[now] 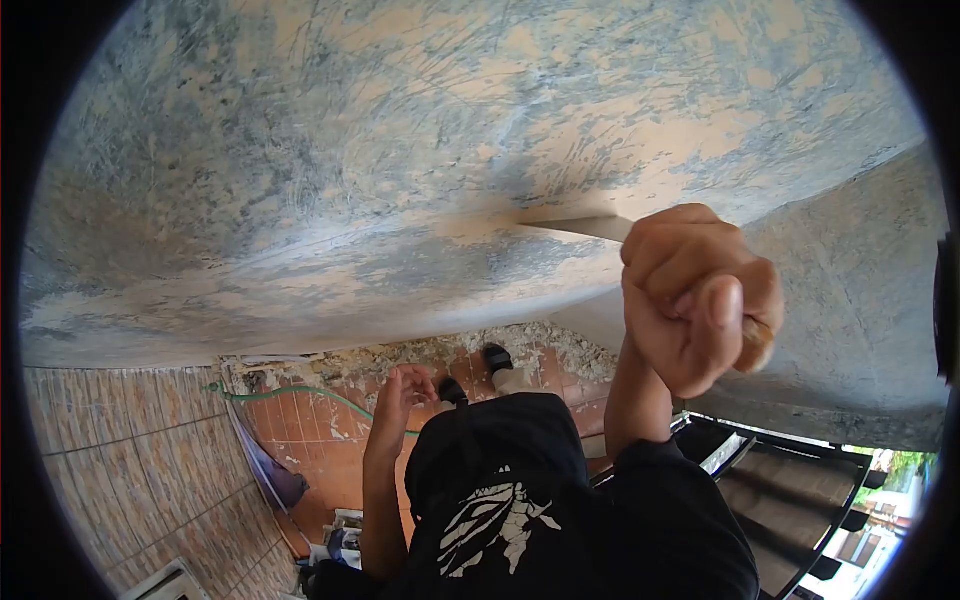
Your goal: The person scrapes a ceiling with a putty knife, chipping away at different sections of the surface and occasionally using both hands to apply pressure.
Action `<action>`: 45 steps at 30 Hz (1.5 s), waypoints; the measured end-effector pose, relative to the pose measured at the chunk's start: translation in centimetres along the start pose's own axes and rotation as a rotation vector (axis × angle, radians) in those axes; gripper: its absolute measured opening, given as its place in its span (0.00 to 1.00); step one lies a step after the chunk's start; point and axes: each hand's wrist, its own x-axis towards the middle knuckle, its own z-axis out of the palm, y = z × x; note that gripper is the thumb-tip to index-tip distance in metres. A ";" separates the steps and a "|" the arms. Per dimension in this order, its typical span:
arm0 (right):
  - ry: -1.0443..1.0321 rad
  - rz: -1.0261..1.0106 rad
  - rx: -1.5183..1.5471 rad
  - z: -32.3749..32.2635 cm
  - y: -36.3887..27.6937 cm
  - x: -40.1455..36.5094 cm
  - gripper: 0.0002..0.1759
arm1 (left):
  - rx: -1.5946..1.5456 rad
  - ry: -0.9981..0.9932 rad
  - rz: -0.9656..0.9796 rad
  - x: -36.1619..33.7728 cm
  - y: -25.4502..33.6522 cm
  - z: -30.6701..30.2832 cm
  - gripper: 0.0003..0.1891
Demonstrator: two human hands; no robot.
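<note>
My right hand (700,295) is raised and wrapped in a fist around a scraper (585,227); its handle is hidden inside my fingers. The scraper's flat, thin blade points left, with its tip at or very close to the wall (400,190). Patchy grey-blue and beige areas with many scratches cover that wall. My left hand (403,395) hangs low by my side, its fingers loosely bent and apart, with nothing visible in them.
Chips and crumbs of debris (560,350) lie along the wall's foot on the orange tiled floor (310,445). A green hose (320,393) crosses the floor. A striped tiled wall (130,430) stands left, and a dark metal gate (790,490) at lower right.
</note>
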 end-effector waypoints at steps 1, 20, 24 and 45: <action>-0.014 -0.088 0.023 0.1 -0.6 1.0 0.12 | 0.014 0.000 0.012 -0.1 0.0 0.2 0.26; 0.078 -0.058 0.063 0.8 1.8 -1.5 0.10 | -0.004 0.043 0.049 0.3 0.3 0.4 0.26; -0.044 -0.164 0.158 1.3 0.2 0.1 0.09 | -0.021 0.053 0.043 0.1 0.2 0.4 0.26; -0.123 -0.089 0.119 2.8 2.3 -2.2 0.11 | -0.022 0.083 0.013 -1.0 -0.4 -1.1 0.26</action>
